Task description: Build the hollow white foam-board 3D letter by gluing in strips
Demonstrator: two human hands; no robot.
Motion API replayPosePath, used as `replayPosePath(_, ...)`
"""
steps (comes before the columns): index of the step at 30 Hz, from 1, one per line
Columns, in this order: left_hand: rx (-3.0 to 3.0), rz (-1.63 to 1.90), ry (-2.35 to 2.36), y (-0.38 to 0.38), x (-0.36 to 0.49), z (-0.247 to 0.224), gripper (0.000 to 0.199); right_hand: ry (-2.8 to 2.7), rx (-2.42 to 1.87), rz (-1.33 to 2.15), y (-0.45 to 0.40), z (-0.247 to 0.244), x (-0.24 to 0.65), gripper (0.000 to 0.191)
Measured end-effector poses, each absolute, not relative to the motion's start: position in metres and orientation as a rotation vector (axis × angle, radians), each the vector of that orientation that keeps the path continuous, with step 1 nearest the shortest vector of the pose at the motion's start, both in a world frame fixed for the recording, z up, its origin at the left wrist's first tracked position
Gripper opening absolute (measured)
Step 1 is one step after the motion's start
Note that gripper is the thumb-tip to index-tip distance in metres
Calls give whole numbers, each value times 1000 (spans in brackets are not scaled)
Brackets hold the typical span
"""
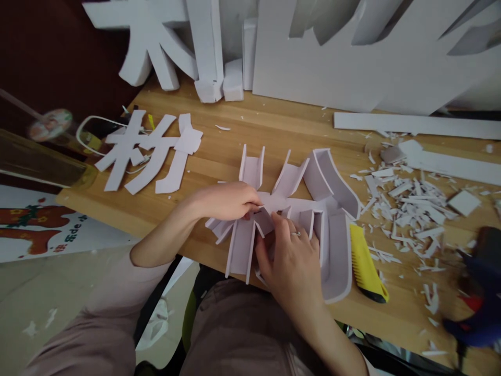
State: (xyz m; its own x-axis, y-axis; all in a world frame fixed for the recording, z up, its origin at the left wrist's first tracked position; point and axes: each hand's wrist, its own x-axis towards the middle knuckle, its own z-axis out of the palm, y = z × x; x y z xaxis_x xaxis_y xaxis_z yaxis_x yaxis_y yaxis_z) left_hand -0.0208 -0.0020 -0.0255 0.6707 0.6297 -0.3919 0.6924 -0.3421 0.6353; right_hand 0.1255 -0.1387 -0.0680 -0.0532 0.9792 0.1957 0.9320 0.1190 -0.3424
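A hollow white foam-board character [336, 256] with raised side walls lies at the table's front edge. Over its middle, my left hand [230, 201] is closed, thumb and fingers pinching the tip of a small white foam strip [264, 221]. My right hand [291, 256], with a ring on one finger, curls over the character's lower middle and grips its foam walls. The spot between thumb and fingers is partly hidden. Just right of the character rests a yellow utility knife [366, 263] with a black end.
Foam scraps [415, 203] are heaped at right, near a blurred dark blue tool [475, 297] with a cord. A flat white character [152, 151] lies at left beside a white cable. Large foam characters [156, 42] and a big white board [305, 73] stand behind.
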Motion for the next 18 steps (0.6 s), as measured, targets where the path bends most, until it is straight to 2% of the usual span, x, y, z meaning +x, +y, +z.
replayPosePath(4,2059,-235,991,-3,-17,-24,31,-2040,-1852,149,-138,-67,125,35)
replayPosePath(12,2124,-166,1074,-10,-18,-22,36,-2058,-1865,172,-139,-66,126,32)
replayPosePath(18,2148,-144,1103,-13,-17,-25,30,-2050,-1854,193,-138,-66,126,33)
